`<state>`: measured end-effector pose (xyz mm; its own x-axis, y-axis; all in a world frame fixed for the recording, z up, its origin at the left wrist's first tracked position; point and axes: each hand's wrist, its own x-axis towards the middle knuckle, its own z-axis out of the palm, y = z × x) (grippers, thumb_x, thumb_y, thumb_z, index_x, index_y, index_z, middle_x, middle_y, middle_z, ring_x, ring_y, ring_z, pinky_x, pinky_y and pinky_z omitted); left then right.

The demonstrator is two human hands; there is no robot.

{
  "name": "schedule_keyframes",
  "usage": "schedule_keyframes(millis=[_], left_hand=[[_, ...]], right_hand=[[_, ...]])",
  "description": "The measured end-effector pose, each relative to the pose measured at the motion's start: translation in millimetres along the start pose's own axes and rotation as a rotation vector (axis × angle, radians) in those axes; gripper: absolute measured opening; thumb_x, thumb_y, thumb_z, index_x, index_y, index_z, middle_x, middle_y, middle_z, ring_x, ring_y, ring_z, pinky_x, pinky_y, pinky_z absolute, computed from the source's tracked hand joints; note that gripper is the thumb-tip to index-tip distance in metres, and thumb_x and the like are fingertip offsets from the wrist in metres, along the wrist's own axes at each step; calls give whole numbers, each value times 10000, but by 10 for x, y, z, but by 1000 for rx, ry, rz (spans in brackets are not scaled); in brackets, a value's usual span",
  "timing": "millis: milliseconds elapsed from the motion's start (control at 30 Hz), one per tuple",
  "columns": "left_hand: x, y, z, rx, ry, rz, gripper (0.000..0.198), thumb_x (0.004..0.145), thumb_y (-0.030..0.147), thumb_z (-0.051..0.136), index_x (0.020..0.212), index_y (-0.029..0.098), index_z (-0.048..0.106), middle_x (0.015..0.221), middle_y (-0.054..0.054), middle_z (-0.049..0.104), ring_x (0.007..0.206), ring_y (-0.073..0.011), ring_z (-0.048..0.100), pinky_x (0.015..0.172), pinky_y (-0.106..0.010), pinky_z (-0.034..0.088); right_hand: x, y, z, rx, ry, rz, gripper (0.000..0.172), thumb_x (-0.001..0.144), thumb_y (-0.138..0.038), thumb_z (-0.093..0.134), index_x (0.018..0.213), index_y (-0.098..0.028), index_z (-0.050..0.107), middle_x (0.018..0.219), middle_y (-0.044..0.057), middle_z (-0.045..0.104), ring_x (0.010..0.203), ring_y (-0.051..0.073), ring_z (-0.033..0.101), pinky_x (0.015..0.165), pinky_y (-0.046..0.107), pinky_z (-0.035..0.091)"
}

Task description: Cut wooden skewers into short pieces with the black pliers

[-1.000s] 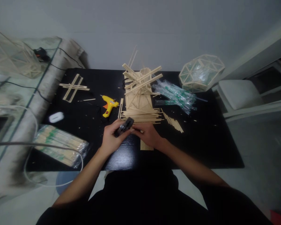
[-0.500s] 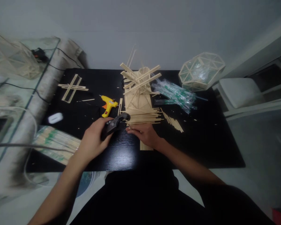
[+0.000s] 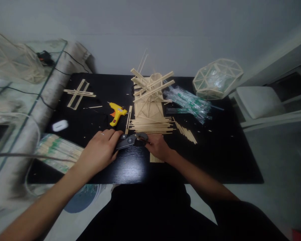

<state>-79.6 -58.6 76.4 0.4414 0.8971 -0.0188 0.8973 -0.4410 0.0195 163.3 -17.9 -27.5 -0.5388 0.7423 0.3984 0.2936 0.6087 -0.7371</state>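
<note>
My left hand point(image 3: 99, 149) is wrapped around the handles of dark pruning shears point(image 3: 129, 141), whose curved jaws point right. Close to the jaws, my right hand point(image 3: 159, 146) is closed, its thumb and fingers pinching a thin wooden stick that is mostly hidden. Just beyond both hands lies a pile of loose wooden sticks point(image 3: 150, 124). Behind the pile, a lattice frame of glued sticks point(image 3: 150, 90) rises from a slatted wooden board point(image 3: 154, 108). Part of a ribbed wooden strip point(image 3: 157, 158) shows below my right hand.
A yellow glue gun point(image 3: 117, 113) lies left of the board, near a crossed stick frame point(image 3: 79, 94) and a white case point(image 3: 60, 126). Plastic-wrapped bundles point(image 3: 190, 102) and a faceted stick frame point(image 3: 218, 78) are at right. A bagged stick pack point(image 3: 60, 150) sits front left on the black table point(image 3: 225, 150).
The shears have turned flatter and moved right, so their jaws now meet the right hand's fingertips. My left hand has rotated with its back upward. My right hand stays nearly in place.
</note>
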Motion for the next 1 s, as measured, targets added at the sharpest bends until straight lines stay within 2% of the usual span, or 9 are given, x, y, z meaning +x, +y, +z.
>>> schedule_keyframes(millis=[167, 400, 833, 1000], left_hand=[[32, 7, -25, 39, -42, 8, 429, 799, 152, 631, 1227, 130, 643, 1066, -162, 697, 905, -329, 675, 830, -447, 540], [60, 52, -84, 106, -135, -23, 259, 801, 72, 567, 1022, 176, 654, 950, -118, 671, 854, -296, 669, 800, -409, 534], [69, 31, -33, 92, -166, -55, 268, 845, 58, 490, 1025, 206, 622, 853, -69, 654, 752, -260, 667, 646, -351, 484], [57, 3, 17, 74, -141, -71, 243, 841, 98, 537, 1026, 209, 651, 853, -69, 661, 789, -266, 677, 672, -349, 508]], right_hand=[[0, -2, -3, -19, 15, -14, 197, 1005, -196, 577, 885, -161, 729, 761, 54, 742, 686, 177, 667, 682, 273, 495], [-14, -21, -5, -14, 38, -35, 238, 993, -171, 569, 769, -169, 647, 691, 33, 686, 626, 157, 618, 634, 250, 446], [-21, -44, -24, -33, 8, 48, 246, 976, -182, 583, 737, -181, 644, 679, 32, 668, 626, 165, 608, 646, 268, 439], [1, -31, -34, -13, -20, 94, 208, 975, -193, 594, 794, -181, 696, 738, 49, 715, 718, 191, 658, 706, 281, 472]])
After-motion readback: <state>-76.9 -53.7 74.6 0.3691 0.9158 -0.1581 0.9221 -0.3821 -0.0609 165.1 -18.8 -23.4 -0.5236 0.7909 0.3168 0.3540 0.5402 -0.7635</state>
